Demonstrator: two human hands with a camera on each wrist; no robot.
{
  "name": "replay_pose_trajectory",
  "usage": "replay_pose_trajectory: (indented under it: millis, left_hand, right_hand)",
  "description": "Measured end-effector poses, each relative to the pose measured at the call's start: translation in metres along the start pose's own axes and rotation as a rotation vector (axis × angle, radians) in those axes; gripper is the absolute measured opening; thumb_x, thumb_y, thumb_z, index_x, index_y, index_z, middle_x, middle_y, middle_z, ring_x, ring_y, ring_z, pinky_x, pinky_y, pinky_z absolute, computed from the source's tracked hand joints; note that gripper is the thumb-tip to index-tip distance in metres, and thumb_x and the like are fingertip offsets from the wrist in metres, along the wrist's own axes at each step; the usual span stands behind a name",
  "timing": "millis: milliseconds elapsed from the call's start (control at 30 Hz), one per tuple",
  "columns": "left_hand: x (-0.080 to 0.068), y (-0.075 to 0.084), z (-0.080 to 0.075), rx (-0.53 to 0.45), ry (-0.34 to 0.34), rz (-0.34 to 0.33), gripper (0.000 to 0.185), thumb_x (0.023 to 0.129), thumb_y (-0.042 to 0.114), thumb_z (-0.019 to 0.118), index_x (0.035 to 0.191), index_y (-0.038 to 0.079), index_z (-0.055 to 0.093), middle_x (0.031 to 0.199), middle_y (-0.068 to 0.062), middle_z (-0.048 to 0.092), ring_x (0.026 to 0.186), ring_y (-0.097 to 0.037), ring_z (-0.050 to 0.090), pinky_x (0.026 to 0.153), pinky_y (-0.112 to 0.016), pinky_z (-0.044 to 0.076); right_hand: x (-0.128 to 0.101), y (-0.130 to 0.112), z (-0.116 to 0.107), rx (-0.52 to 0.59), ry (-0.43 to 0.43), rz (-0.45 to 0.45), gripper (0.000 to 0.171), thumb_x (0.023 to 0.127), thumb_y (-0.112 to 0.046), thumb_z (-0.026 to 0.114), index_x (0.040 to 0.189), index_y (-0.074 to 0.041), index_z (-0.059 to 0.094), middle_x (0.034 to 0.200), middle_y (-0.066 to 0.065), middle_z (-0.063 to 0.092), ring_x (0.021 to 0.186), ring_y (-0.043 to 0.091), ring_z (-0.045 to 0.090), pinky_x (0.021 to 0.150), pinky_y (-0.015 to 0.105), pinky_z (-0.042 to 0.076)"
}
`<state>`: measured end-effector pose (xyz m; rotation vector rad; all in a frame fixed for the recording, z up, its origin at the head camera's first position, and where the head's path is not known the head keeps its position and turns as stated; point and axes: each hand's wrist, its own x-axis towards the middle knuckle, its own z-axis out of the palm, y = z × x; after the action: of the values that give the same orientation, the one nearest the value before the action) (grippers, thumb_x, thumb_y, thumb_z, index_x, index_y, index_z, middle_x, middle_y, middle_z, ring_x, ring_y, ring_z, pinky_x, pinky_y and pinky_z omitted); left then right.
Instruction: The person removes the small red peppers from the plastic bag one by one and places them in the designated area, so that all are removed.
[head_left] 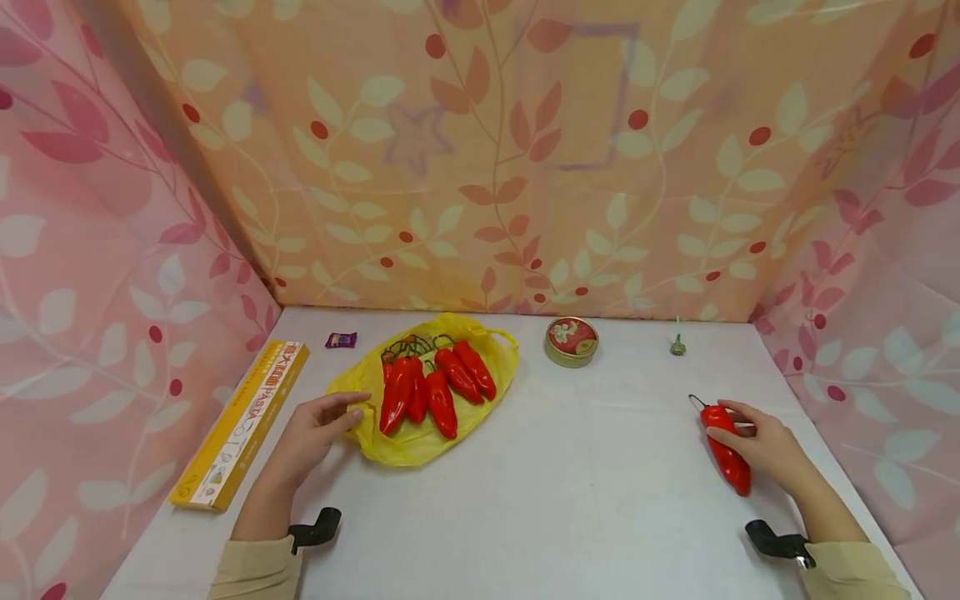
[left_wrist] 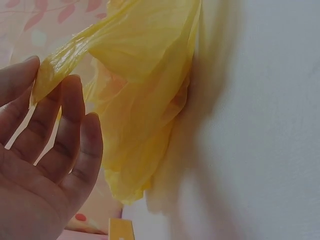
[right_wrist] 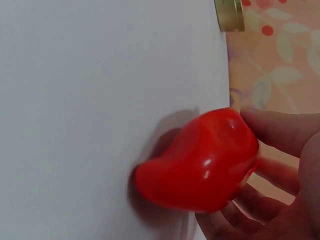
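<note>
At the left, a thin yellow plastic bag [head_left: 408, 452] lies spread on the table with several shiny red chili peppers [head_left: 441, 404] on it, their dark stems toward the back. My left hand [head_left: 311, 437] pinches the bag's left edge; in the left wrist view a corner of the bag [left_wrist: 145, 90] is drawn up between thumb and fingers. Far to the right, my right hand [head_left: 772, 450] grips a single red chili pepper [head_left: 729, 462] from its right side. The right wrist view shows this pepper's tip [right_wrist: 150, 177] close to the table, thumb and fingers around its thick end.
A yellow pasta box [head_left: 243, 425] lies left of my left arm. Toward the back are a small purple packet [head_left: 341, 340], a round red-and-gold tin [head_left: 572, 340] and a small greenish object [head_left: 678, 346]. Patterned cloth [head_left: 495, 167] walls the white table at the back and sides.
</note>
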<state>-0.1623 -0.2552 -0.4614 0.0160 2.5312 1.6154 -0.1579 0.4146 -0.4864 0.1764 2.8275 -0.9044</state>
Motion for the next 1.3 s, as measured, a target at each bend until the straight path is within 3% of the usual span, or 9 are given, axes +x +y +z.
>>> replay_pose_trajectory:
  millis: [200,667,933,1133,1200,1300]
  left_hand:
    - [0.002,-0.001,0.003,0.046,0.012,0.002,0.035,0.098,0.033,0.067,0.130,0.018,0.069,0.127,-0.010,0.063,0.111,-0.028,0.050,0.086,-0.024,0.052]
    - [0.003,-0.002,0.003,0.050,0.014,0.004,0.039,0.097,0.037,0.067,0.132,0.019,0.068,0.132,-0.010,0.062,0.114,-0.028,0.050,0.087,-0.020,0.051]
    - [0.003,-0.001,0.004,0.061,0.016,-0.002,0.039,0.098,0.037,0.066,0.133,0.020,0.067,0.137,-0.010,0.059,0.120,-0.027,0.047,0.094,-0.020,0.047]
    - [0.002,-0.001,0.003,0.054,0.020,-0.014,0.040,0.099,0.037,0.065,0.135,0.020,0.066,0.141,-0.010,0.057,0.129,-0.029,0.047,0.111,-0.047,0.042]
    - [0.001,-0.002,0.003,0.052,0.021,-0.014,0.040,0.099,0.037,0.065,0.134,0.020,0.066,0.140,-0.010,0.058,0.127,-0.029,0.047,0.109,-0.047,0.044]
    - [0.002,-0.001,0.004,0.060,0.022,0.000,0.039,0.098,0.036,0.066,0.134,0.020,0.067,0.135,-0.010,0.059,0.119,-0.028,0.048,0.099,-0.036,0.050]
  right_hand:
    - [0.002,0.005,-0.005,-0.007,-0.038,0.015,0.090,0.094,-0.053,0.065,0.157,0.000,0.026,0.140,0.042,0.038,0.120,0.059,0.043,0.076,0.049,0.061]
    - [-0.003,-0.004,-0.015,0.002,0.019,-0.036,0.080,0.097,-0.046,0.063,0.154,0.000,0.032,0.140,0.039,0.043,0.121,0.057,0.045,0.077,0.052,0.060]
    - [-0.011,-0.047,-0.019,-0.002,0.087,-0.149,0.074,0.097,-0.045,0.064,0.154,-0.006,0.038,0.141,0.032,0.050,0.122,0.052,0.050,0.080,0.053,0.059]
    - [-0.015,-0.085,-0.016,0.010,0.122,-0.240,0.070,0.097,-0.044,0.065,0.152,-0.008,0.041,0.139,0.028,0.055,0.122,0.049,0.056,0.088,0.061,0.055]
    - [-0.014,-0.094,-0.014,0.024,0.129,-0.276,0.068,0.097,-0.042,0.066,0.151,-0.008,0.043,0.137,0.027,0.057,0.120,0.047,0.058,0.090,0.061,0.053]
    - [-0.013,-0.106,-0.008,0.046,0.128,-0.315,0.066,0.097,-0.041,0.067,0.150,-0.007,0.045,0.136,0.024,0.059,0.118,0.043,0.061,0.094,0.061,0.052]
